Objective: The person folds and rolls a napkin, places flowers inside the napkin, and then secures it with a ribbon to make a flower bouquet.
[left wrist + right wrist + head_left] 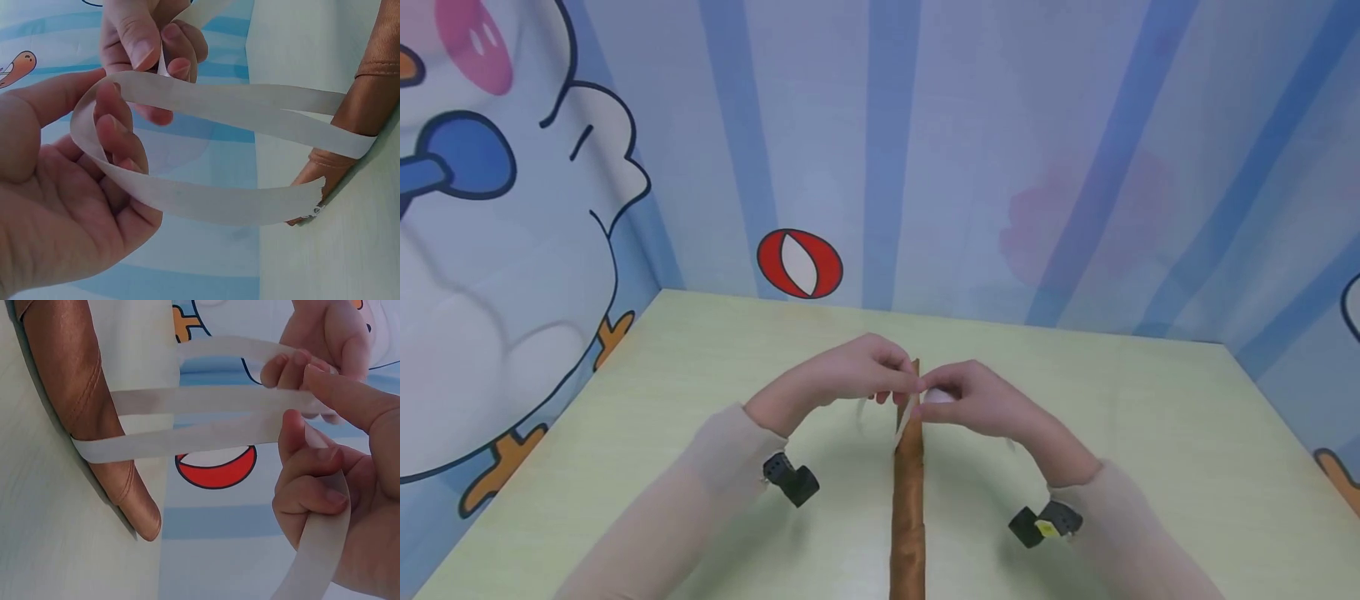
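Note:
A long brown, satiny, tapering rod-like thing (909, 508) lies lengthwise in the middle of the table, its thin end away from me. A flat white ribbon (212, 200) is looped around it near that end. My left hand (857, 369) pinches the ribbon just left of the rod; a free, jagged-cut end (315, 197) trails from it in the left wrist view. Close on the other side, my right hand (981, 402) holds the ribbon with curled fingers, and a tail (319, 550) hangs below them. The two hands' fingertips meet above the rod.
The pale green table (760, 350) ends at a blue striped backdrop (955, 167) with cartoon prints. A small dark camera sits on each wrist, the left one (790, 479) and the right one (1047, 523).

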Demonstrator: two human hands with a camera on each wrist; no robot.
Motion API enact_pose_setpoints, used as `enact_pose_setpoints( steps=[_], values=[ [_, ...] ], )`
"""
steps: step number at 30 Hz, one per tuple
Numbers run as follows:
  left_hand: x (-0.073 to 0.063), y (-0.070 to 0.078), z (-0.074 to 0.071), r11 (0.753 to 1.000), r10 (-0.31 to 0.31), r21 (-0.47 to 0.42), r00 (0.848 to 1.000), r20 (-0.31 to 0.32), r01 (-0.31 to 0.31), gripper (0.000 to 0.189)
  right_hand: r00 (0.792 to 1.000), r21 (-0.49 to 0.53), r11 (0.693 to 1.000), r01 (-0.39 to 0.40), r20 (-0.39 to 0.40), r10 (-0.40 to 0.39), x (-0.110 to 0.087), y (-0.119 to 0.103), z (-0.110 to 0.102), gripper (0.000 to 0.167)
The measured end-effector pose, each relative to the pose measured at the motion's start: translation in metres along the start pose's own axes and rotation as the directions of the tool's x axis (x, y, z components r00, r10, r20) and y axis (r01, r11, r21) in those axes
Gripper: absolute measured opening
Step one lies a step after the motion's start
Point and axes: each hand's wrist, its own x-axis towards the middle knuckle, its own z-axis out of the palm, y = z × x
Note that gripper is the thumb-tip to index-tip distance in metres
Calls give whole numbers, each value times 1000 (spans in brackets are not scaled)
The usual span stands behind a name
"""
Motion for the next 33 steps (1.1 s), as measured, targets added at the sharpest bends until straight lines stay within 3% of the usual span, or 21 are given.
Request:
enact_pose_setpoints(
  steps=[4,14,26,33],
  values=[
    [2,-1,3,1000,14,-13,1000,11,-14,24,1000,9,1000,16,-12,-16,2,-2,6,16],
    [0,-7,7,996,46,-76,999,16,-44,23,998,-17,999,52,-33,-52,1,-5,10,17],
    [-6,-32,9,988,-19,-155,1000,7,19,27,997,-36,997,66,-35,-68,-1,-3,10,16],
    [-9,-43,11,983,-14,-180,1000,2,14,28,997,-57,996,75,-32,-77,0,-5,11,15]
  ],
)
